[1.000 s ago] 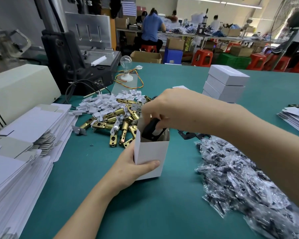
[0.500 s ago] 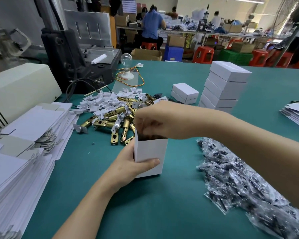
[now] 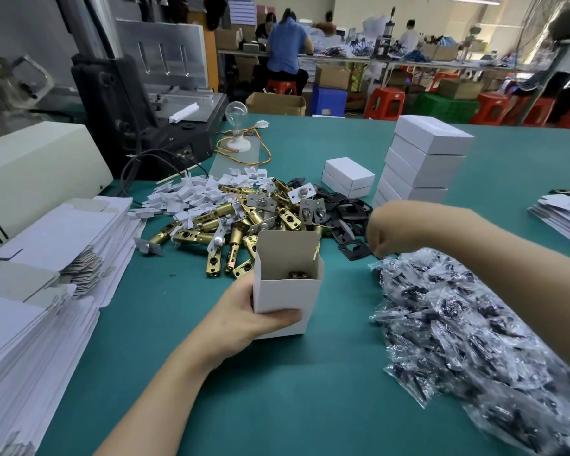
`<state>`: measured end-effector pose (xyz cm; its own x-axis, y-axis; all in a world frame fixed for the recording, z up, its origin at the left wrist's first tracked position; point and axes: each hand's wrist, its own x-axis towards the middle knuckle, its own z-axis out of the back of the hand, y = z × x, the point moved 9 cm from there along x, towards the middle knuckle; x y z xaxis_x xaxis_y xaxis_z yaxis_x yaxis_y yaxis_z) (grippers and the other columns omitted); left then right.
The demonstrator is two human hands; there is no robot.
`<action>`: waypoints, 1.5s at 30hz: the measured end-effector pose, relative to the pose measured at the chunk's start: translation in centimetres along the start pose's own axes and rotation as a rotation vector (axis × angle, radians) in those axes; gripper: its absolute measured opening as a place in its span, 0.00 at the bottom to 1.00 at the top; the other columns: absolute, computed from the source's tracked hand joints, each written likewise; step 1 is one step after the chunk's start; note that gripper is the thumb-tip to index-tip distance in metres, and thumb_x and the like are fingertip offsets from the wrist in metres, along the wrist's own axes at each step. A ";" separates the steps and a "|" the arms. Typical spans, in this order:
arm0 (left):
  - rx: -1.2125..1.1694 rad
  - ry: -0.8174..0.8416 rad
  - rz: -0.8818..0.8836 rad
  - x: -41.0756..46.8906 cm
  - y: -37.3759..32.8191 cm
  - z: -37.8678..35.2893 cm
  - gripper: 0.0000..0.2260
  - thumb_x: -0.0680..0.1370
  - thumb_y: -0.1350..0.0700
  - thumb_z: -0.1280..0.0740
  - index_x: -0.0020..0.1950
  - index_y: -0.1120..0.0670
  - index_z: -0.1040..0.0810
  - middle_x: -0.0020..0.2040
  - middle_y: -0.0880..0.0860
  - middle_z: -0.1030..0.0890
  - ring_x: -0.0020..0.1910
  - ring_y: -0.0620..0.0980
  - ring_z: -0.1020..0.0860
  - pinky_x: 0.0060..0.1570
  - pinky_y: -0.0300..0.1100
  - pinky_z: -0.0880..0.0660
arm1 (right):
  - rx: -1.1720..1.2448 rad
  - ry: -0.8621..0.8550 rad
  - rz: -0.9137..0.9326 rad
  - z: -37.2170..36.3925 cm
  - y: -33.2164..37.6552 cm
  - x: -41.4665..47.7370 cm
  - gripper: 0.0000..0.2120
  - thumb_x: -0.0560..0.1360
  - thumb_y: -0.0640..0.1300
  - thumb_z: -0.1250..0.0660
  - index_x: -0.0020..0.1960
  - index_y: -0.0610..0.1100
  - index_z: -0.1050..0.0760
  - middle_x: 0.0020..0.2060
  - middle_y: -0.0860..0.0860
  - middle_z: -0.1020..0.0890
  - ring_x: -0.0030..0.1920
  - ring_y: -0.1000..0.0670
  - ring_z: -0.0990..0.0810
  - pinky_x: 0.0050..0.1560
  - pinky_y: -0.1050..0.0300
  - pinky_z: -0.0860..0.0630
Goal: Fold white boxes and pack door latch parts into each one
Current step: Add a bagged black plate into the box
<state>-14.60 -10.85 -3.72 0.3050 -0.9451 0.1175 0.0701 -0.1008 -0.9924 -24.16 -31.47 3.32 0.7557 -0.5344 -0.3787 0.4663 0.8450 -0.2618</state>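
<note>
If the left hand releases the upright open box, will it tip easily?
Probably yes: the box stands tall on a narrow end, and the left hand grips it. Its thin card walls likely flex. The brass part inside may weigh it down a little.

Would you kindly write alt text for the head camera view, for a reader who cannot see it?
A person's left hand holds an open white box upright on a green table, while the right hand, blurred, hovers by a heap of bagged black parts. Brass latches and stacked closed boxes lie behind.
</note>
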 end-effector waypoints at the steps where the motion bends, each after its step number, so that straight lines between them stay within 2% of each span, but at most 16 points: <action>1: 0.001 0.006 0.001 -0.1 0.1 0.0 0.16 0.74 0.59 0.23 0.56 0.40 0.16 0.52 0.44 0.14 0.52 0.40 0.17 0.51 0.35 0.21 | -0.021 0.009 -0.014 -0.8 -0.1 0.4 0.09 0.79 0.46 0.30 0.55 0.42 0.15 0.51 0.48 0.13 0.51 0.44 0.15 0.54 0.48 0.17; 4: 0.007 0.010 0.004 -0.1 0.2 0.1 0.16 0.74 0.58 0.23 0.56 0.40 0.16 0.53 0.44 0.14 0.53 0.41 0.18 0.53 0.35 0.21 | -0.075 0.050 -0.049 -2.7 -0.3 1.0 0.11 0.79 0.50 0.30 0.56 0.45 0.15 0.50 0.50 0.14 0.49 0.45 0.16 0.44 0.55 0.20; 6: 0.014 0.015 0.000 0.0 0.1 0.1 0.17 0.75 0.58 0.23 0.57 0.39 0.16 0.53 0.44 0.14 0.53 0.40 0.18 0.53 0.34 0.21 | -0.085 0.067 -0.071 -3.4 -0.3 1.2 0.12 0.78 0.55 0.28 0.47 0.45 0.17 0.40 0.52 0.18 0.42 0.46 0.20 0.39 0.57 0.24; 9: 0.021 0.011 0.005 0.0 0.3 0.1 0.17 0.75 0.58 0.23 0.57 0.38 0.17 0.53 0.43 0.14 0.53 0.39 0.17 0.52 0.34 0.22 | -0.104 0.038 -0.113 -3.3 -0.4 1.4 0.21 0.74 0.57 0.25 0.36 0.46 0.31 0.33 0.52 0.27 0.33 0.49 0.27 0.30 0.60 0.32; 13: 0.023 0.003 0.018 0.0 0.4 0.2 0.17 0.74 0.58 0.22 0.57 0.38 0.16 0.53 0.44 0.14 0.53 0.40 0.17 0.52 0.34 0.22 | -0.091 0.004 -0.129 -3.3 -0.1 1.7 0.16 0.75 0.48 0.26 0.35 0.45 0.30 0.34 0.51 0.26 0.37 0.46 0.26 0.34 0.58 0.30; 16: 0.019 -0.007 0.028 0.1 0.5 0.3 0.17 0.73 0.58 0.22 0.55 0.38 0.16 0.52 0.43 0.14 0.52 0.40 0.17 0.51 0.34 0.22 | -0.059 -0.103 -0.129 -1.8 0.0 1.5 0.07 0.74 0.49 0.25 0.47 0.46 0.18 0.43 0.51 0.17 0.44 0.47 0.19 0.39 0.55 0.24; 19: 0.015 -0.031 0.045 0.1 0.8 0.4 0.16 0.72 0.57 0.22 0.55 0.40 0.16 0.51 0.45 0.14 0.52 0.41 0.17 0.51 0.35 0.21 | 0.021 -0.254 -0.140 0.3 -0.7 1.2 0.07 0.75 0.47 0.26 0.48 0.45 0.20 0.47 0.49 0.16 0.48 0.45 0.18 0.41 0.53 0.23; 23: -0.005 -0.077 0.054 0.1 1.0 0.9 0.17 0.71 0.54 0.21 0.55 0.36 0.16 0.54 0.46 0.13 0.53 0.43 0.15 0.50 0.34 0.21 | 0.419 -0.530 -0.075 4.2 -0.6 -1.1 0.11 0.76 0.52 0.25 0.42 0.47 0.24 0.41 0.51 0.17 0.44 0.48 0.19 0.40 0.53 0.26; 26: -0.031 -0.145 0.053 0.0 1.2 1.5 0.25 0.68 0.50 0.18 0.59 0.29 0.22 0.57 0.42 0.14 0.56 0.42 0.16 0.50 0.33 0.20 | 0.874 -0.844 0.111 7.9 1.6 -5.4 0.14 0.73 0.53 0.22 0.42 0.45 0.21 0.36 0.52 0.16 0.39 0.51 0.18 0.39 0.56 0.23; 28: -0.040 -0.155 0.044 0.0 1.2 1.7 0.30 0.68 0.48 0.18 0.64 0.28 0.26 0.59 0.42 0.15 0.58 0.43 0.16 0.51 0.35 0.19 | 1.024 -0.930 0.267 9.0 4.2 -7.8 0.13 0.72 0.52 0.21 0.41 0.45 0.22 0.36 0.52 0.15 0.37 0.51 0.18 0.37 0.59 0.22; 30: -0.040 -0.151 0.041 0.0 1.3 1.6 0.33 0.68 0.49 0.18 0.68 0.29 0.28 0.61 0.44 0.15 0.60 0.46 0.16 0.53 0.38 0.18 | 0.964 -0.936 0.345 9.2 7.2 -8.9 0.13 0.72 0.52 0.21 0.42 0.46 0.22 0.37 0.53 0.16 0.37 0.50 0.20 0.37 0.57 0.23; 33: -0.017 -0.142 0.022 0.0 1.3 1.4 0.32 0.69 0.50 0.18 0.67 0.32 0.27 0.60 0.47 0.15 0.60 0.49 0.16 0.52 0.41 0.18 | 0.591 -0.949 0.295 8.8 10.7 -8.9 0.14 0.72 0.55 0.23 0.45 0.46 0.21 0.41 0.54 0.18 0.45 0.50 0.23 0.46 0.50 0.27; 35: -0.001 -0.141 0.004 0.0 1.1 1.4 0.30 0.69 0.51 0.19 0.66 0.33 0.27 0.57 0.46 0.15 0.58 0.47 0.16 0.51 0.38 0.19 | 0.379 -0.926 0.262 8.7 12.3 -8.3 0.14 0.75 0.59 0.27 0.48 0.48 0.18 0.46 0.54 0.18 0.53 0.49 0.26 0.52 0.51 0.30; 37: 0.002 -0.146 -0.004 0.0 1.1 1.5 0.30 0.69 0.52 0.19 0.67 0.38 0.27 0.56 0.46 0.15 0.57 0.46 0.16 0.50 0.38 0.19 | 0.285 -0.850 0.282 8.4 13.6 -7.7 0.15 0.78 0.62 0.33 0.51 0.52 0.16 0.46 0.55 0.22 0.55 0.50 0.30 0.53 0.54 0.33; 41: 0.016 -0.172 -0.026 0.1 1.0 2.0 0.28 0.72 0.56 0.19 0.66 0.46 0.27 0.55 0.48 0.15 0.56 0.48 0.15 0.48 0.39 0.19 | 0.263 -0.750 0.375 7.0 14.9 -7.1 0.19 0.84 0.59 0.41 0.52 0.51 0.15 0.42 0.55 0.27 0.50 0.50 0.35 0.51 0.53 0.35; 45: 0.134 -0.285 -0.123 -0.3 -0.7 2.8 0.24 0.71 0.44 0.20 0.62 0.36 0.25 0.55 0.45 0.14 0.53 0.45 0.15 0.46 0.39 0.19 | 0.696 -0.943 0.436 6.4 12.1 -7.9 0.06 0.80 0.46 0.30 0.54 0.45 0.16 0.46 0.52 0.20 0.52 0.49 0.25 0.55 0.52 0.28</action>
<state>-12.06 -9.60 -2.98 0.5387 -0.8013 0.2602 0.2416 -0.1489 -0.9589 -21.49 -16.89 8.84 0.8088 -0.2274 0.5423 0.0217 0.9331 0.3589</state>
